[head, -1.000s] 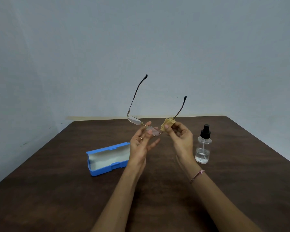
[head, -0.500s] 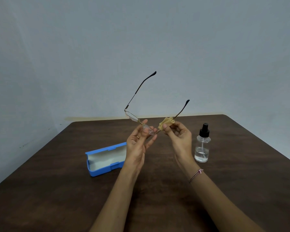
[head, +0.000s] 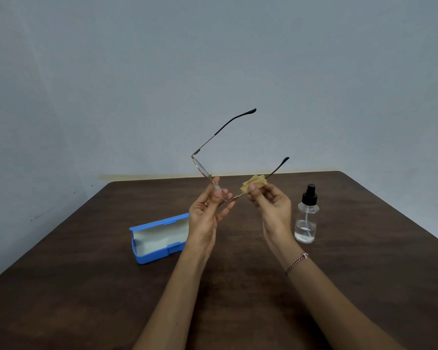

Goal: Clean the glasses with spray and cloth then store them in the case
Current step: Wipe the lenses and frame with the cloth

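Observation:
Thin metal-framed glasses (head: 200, 165) with dark temple tips are held up above the table, both temples unfolded and pointing up and away. My left hand (head: 208, 210) pinches the frame near the bridge and the near lens. My right hand (head: 271, 205) grips a small folded yellow cloth (head: 254, 186) against the right end of the frame, by the hinge. A blue glasses case (head: 157, 238) lies open on the table to the left of my left wrist, its pale lining showing. A clear spray bottle (head: 306, 218) with a black pump top stands upright right of my right hand.
The dark brown wooden table (head: 364, 248) runs back to a plain grey wall; its far edge is just behind the hands and its left and right edges slope toward me. A bracelet is on my right wrist.
The glasses have tilted, with the left lens rising and the temples leaning further right. My right hand and the cloth have slid along the frame toward the right hinge.

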### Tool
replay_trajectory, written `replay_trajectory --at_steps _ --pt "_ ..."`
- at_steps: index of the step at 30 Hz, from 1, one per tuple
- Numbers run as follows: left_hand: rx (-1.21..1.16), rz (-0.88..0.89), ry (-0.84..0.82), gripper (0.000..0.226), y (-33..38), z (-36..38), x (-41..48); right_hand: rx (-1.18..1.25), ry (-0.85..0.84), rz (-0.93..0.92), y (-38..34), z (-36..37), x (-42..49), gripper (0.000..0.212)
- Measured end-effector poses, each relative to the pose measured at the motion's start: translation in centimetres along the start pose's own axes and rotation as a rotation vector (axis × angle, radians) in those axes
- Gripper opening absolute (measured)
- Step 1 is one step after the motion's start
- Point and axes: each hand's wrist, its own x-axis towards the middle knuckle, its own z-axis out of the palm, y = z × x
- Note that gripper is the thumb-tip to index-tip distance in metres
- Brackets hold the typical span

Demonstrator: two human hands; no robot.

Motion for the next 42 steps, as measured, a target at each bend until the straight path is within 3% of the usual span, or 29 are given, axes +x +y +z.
replay_trajectory --at_steps 5,11,16,20,25,32,37,42 --pt "0.015 0.014 0.006 0.039 0.1 0.1 0.1 -0.034 -0.066 0.017 0.1 0.2 -0.4 0.013" --pt "0.053 0.043 0.064 0.034 0.6 -0.4 0.1 0.068 0.054 -0.038 -1.4 -0.6 0.9 0.014" --pt "0.091 0.037 0.092 0.036 0.9 -0.7 0.2 -0.014 -0.004 0.006 -0.2 -0.1 0.2 0.012" --pt "0.084 0.036 0.131 0.025 1.3 -1.0 0.4 -0.036 -0.043 0.015 -0.5 -0.2 0.3 0.013" --pt "0.103 0.035 0.148 0.029 1.5 -1.0 0.4 0.044 0.043 -0.003 -1.5 -1.0 1.0 0.014" --pt "0.095 0.027 0.153 0.021 1.5 -1.0 0.3 -0.016 -0.054 0.055 0.0 0.1 -0.3 0.014" --pt "0.111 0.050 0.173 0.034 1.8 -1.2 0.3 0.026 0.001 0.005 -1.3 -0.5 0.6 0.017" --pt "0.129 0.071 0.191 0.033 2.2 -1.6 0.4 -0.017 0.039 -0.105 -2.6 -0.7 1.0 0.020"
